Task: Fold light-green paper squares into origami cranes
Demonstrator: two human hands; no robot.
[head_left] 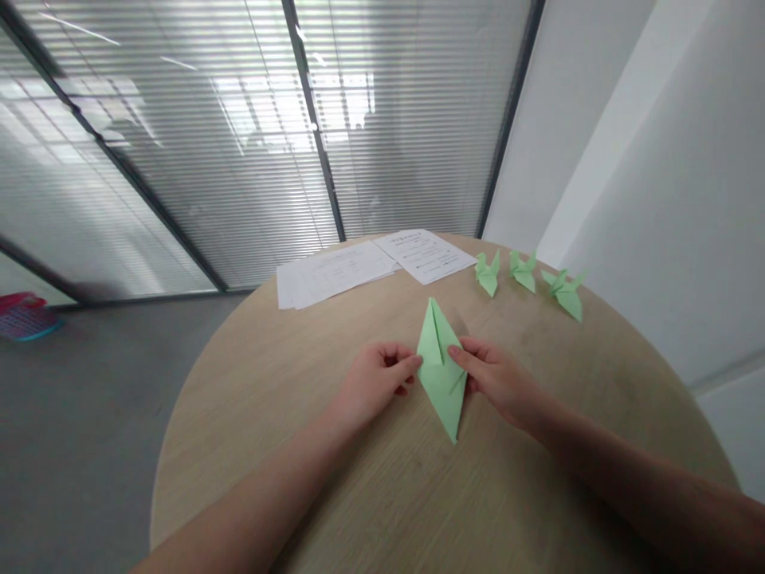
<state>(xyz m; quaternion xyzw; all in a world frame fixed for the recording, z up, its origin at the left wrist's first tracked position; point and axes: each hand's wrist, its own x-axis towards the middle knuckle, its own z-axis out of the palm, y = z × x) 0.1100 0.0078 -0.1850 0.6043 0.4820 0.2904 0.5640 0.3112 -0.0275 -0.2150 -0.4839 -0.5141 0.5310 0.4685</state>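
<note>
A green paper folded into a long diamond (441, 375) is held just over the round table, with a slit running down from its upper tip. My left hand (386, 375) pinches its left corner between thumb and fingers. On the right edge, my right hand (487, 371) grips the paper, thumb on top and fingers behind. Three folded green paper cranes stand at the back right: one on the left (488, 275), one in the middle (523, 272) and one on the right (565, 296).
White paper sheets (335, 275) lie at the back of the wooden table (239, 399), and a printed sheet (425, 255) overlaps them. A pink and blue basket (27, 317) is on the floor at far left. Glass panels with blinds and a white wall stand behind.
</note>
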